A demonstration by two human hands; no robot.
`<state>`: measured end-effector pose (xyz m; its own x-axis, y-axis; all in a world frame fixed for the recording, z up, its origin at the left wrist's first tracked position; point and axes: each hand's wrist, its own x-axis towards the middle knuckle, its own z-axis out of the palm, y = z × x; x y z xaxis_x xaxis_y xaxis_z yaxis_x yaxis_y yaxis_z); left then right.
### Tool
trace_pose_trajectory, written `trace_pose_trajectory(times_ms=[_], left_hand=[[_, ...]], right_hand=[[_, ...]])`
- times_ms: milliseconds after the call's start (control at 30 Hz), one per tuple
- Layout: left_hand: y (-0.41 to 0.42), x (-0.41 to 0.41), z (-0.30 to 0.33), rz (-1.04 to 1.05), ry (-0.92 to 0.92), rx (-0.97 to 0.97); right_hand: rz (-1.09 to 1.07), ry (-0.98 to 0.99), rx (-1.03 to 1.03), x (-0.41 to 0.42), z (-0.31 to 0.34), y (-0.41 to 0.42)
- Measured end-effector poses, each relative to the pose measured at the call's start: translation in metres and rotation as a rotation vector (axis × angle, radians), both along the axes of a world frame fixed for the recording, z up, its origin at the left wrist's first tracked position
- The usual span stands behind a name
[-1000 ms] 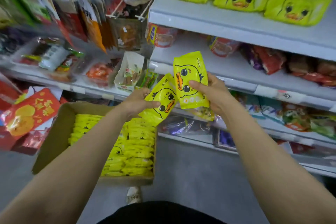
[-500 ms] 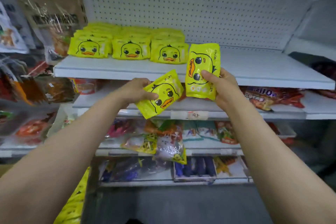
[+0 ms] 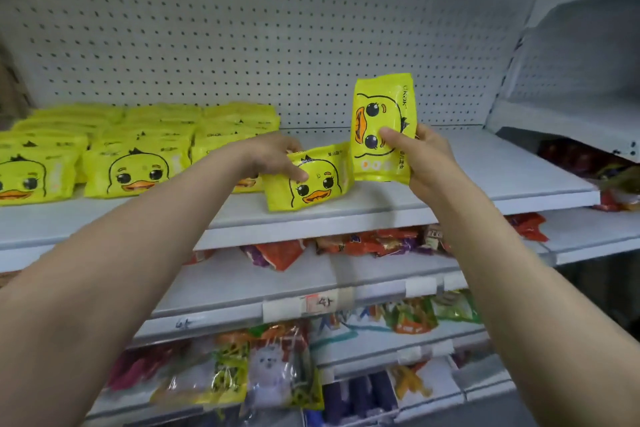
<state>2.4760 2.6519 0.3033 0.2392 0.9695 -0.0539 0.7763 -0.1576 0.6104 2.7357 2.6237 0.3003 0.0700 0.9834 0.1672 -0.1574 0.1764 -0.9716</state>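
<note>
Yellow plastic duck-face packet (image 3: 313, 180) gripped by curled left hand (image 3: 273, 153) on white metal shelf (image 3: 478, 170), second yellow duck-face packet (image 3: 381, 104) pinched upright in right hand (image 3: 424, 158) alongside.

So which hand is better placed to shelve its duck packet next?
Left: the left hand has the lower packet down at the shelf, beside the stocked row; the right hand holds the upright packet higher.

Bare forearms run from the lower edge to the bare left hand (image 3: 273, 158) and right hand (image 3: 420, 156).
</note>
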Motion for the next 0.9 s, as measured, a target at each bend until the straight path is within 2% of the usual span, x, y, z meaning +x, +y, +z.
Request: trace_pose_trajectory(times_ms=[267,433,900], left_hand=[[0.122,0.028,0.019,-0.155,0.283,0.086],[0.172,0.029,0.021,-0.124,0.4,0.168],[0.23,0.007,0.006,0.167,0.362,0.338]], right_hand=[[-0.029,-0.005,0.029,0.009,0.019,0.111],[-0.012,0.002,0.039,0.015,0.018,0.15],[0.088,-0.034,0.039,0.033,0.021,0.214]])
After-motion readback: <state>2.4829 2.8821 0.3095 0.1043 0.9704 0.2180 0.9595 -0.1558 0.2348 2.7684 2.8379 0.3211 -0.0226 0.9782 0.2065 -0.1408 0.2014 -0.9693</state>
